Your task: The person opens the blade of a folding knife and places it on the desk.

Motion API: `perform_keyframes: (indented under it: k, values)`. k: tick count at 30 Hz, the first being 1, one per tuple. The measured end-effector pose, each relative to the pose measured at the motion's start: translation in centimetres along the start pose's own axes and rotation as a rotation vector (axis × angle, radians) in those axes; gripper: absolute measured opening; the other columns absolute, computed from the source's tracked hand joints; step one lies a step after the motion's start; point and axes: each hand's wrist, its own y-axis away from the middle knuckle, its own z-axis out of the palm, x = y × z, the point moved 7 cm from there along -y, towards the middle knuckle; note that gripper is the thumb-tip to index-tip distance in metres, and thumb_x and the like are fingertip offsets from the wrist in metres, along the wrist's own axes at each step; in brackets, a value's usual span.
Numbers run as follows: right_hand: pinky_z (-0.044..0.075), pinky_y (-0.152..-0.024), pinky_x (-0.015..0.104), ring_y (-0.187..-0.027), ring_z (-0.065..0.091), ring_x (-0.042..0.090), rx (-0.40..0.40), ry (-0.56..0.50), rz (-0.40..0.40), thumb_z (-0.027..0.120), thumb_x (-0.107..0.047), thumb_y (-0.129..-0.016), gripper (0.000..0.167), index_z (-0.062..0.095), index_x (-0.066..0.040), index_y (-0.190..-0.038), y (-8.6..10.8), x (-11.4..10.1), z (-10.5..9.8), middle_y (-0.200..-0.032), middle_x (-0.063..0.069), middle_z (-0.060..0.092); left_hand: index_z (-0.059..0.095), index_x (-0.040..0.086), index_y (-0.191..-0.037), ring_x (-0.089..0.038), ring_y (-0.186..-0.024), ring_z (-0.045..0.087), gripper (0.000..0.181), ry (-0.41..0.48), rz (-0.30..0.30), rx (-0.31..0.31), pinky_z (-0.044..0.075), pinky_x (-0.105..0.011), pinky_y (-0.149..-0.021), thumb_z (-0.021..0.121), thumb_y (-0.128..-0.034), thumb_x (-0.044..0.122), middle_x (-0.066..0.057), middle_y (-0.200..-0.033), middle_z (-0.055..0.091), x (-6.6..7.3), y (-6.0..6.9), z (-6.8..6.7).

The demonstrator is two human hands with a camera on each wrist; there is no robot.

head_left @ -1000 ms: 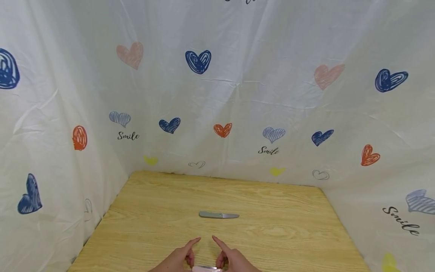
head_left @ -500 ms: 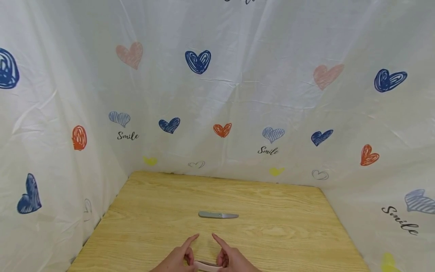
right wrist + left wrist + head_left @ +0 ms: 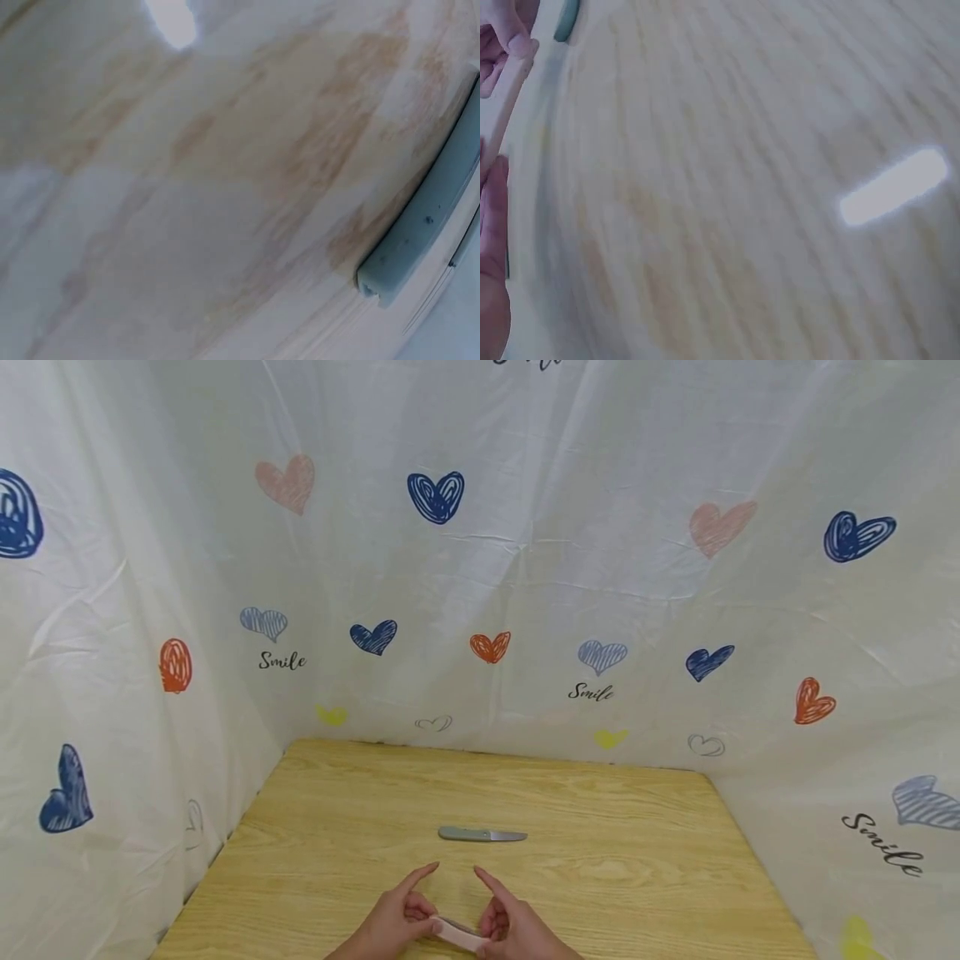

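Note:
Between both hands, near the table's front edge in the head view, is a slim pale pink object [image 3: 459,935], tilted down to the right. The left hand [image 3: 392,920] pinches its left end with thumb and curled fingers, the index finger pointing forward. At its right end the right hand [image 3: 519,930] pinches it the same way, index finger also extended. Beyond the fingertips a knife with a grey-green handle [image 3: 463,834] lies on the table, blade to the right. The left wrist view shows the pale object [image 3: 508,97] at its left edge, fingers on both ends.
The wood-grain table [image 3: 360,793] is enclosed at the back and sides by a white curtain [image 3: 525,585] printed with hearts and "Smile". In the right wrist view a grey-green strip [image 3: 424,214] curves along the right side.
Both hands have moved slightly forward and up in the head view with the pale object, which has turned and now tilts down to the right. The knife has not moved.

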Motion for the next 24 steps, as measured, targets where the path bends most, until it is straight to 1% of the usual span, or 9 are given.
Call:
perform_keyframes:
  k: [3, 5, 10, 12, 14, 18, 19, 21, 24]
  values:
    - [0.051, -0.065, 0.015, -0.071, 0.057, -0.003, 0.051, -0.049, 0.033, 0.074, -0.01, -0.084, 0.094, 0.014, -0.01, -0.156, -0.1, 0.2, -0.3, -0.087, 0.001, 0.061, 0.022, -0.002, -0.151, -0.004, -0.079, 0.067, 0.087, 0.062, -0.018, 0.021, 0.054, -0.017, -0.07, 0.075, -0.0843, 0.017, -0.01, -0.089, 0.073, 0.5, -0.3, 0.1]
    - [0.05, -0.065, 0.014, -0.07, 0.057, -0.003, 0.073, -0.103, 0.039, 0.071, -0.009, -0.086, 0.091, 0.012, -0.008, -0.156, -0.3, 0.1, -0.4, -0.087, 0.005, 0.06, 0.02, -0.001, -0.151, -0.004, -0.079, 0.067, 0.088, 0.093, -0.011, 0.003, 0.054, -0.018, -0.069, 0.075, -0.0845, 0.015, -0.014, -0.09, 0.072, 0.8, -0.4, 0.5]
    - [0.049, -0.069, 0.012, -0.073, 0.058, -0.003, 0.058, -0.219, 0.0, 0.067, -0.005, -0.089, 0.087, 0.01, -0.001, -0.154, -0.9, -0.6, -0.4, -0.089, 0.037, 0.053, 0.018, -0.001, -0.152, -0.005, -0.079, 0.068, 0.088, 0.163, 0.019, -0.06, 0.055, -0.018, -0.071, 0.073, -0.0853, 0.012, -0.02, -0.091, 0.071, 1.4, -0.8, 1.4]
    - [0.049, -0.069, 0.012, -0.074, 0.059, -0.003, 0.036, -0.243, -0.004, 0.068, -0.006, -0.088, 0.087, 0.01, 0.0, -0.154, -1.0, -0.8, -0.2, -0.091, 0.042, 0.05, 0.017, -0.001, -0.152, -0.005, -0.079, 0.068, 0.088, 0.169, 0.03, -0.076, 0.055, -0.018, -0.071, 0.073, -0.0856, 0.012, -0.021, -0.091, 0.071, 1.6, -0.9, 1.7]
    - [0.049, -0.069, 0.012, -0.074, 0.059, -0.002, 0.017, -0.266, 0.012, 0.068, -0.006, -0.089, 0.086, 0.012, 0.0, -0.154, -1.0, -0.9, 0.0, -0.09, 0.035, 0.055, 0.017, 0.0, -0.153, -0.006, -0.08, 0.068, 0.087, 0.167, 0.042, -0.089, 0.055, -0.018, -0.071, 0.073, -0.0862, 0.012, -0.021, -0.091, 0.071, 1.7, -0.9, 1.8]
    - [0.05, -0.068, 0.013, -0.074, 0.062, 0.001, 0.003, -0.304, 0.078, 0.065, -0.008, -0.091, 0.079, 0.017, -0.003, -0.154, -0.8, -0.4, 0.4, -0.09, 0.009, 0.064, 0.016, 0.001, -0.153, -0.005, -0.079, 0.068, 0.087, 0.149, 0.068, -0.112, 0.055, -0.018, -0.071, 0.071, -0.0873, 0.013, -0.023, -0.091, 0.07, 1.9, -0.9, 1.9]
    - [0.05, -0.068, 0.013, -0.074, 0.062, 0.001, 0.002, -0.302, 0.086, 0.064, -0.008, -0.092, 0.077, 0.018, -0.003, -0.154, -0.7, -0.3, 0.5, -0.091, 0.005, 0.065, 0.016, 0.001, -0.153, -0.004, -0.078, 0.068, 0.086, 0.145, 0.074, -0.118, 0.055, -0.018, -0.07, 0.071, -0.0876, 0.013, -0.024, -0.091, 0.07, 1.9, -0.9, 1.9]
    - [0.05, -0.068, 0.013, -0.076, 0.064, 0.002, 0.002, -0.278, 0.082, 0.063, -0.008, -0.093, 0.075, 0.02, -0.006, -0.154, -0.7, -0.3, 0.6, -0.092, 0.009, 0.068, 0.016, 0.001, -0.153, -0.004, -0.077, 0.067, 0.086, 0.132, 0.081, -0.125, 0.055, -0.018, -0.069, 0.071, -0.0881, 0.014, -0.024, -0.09, 0.07, 1.9, -0.8, 2.0]
    - [0.051, -0.071, 0.015, -0.08, 0.065, 0.001, -0.007, -0.178, 0.021, 0.063, -0.01, -0.093, 0.075, 0.02, -0.008, -0.154, -0.8, -0.8, 0.7, -0.095, 0.021, 0.068, 0.016, -0.001, -0.152, -0.003, -0.075, 0.067, 0.085, 0.117, 0.085, -0.125, 0.055, -0.018, -0.068, 0.07, -0.0887, 0.015, -0.024, -0.089, 0.071, 1.9, -0.9, 2.0]
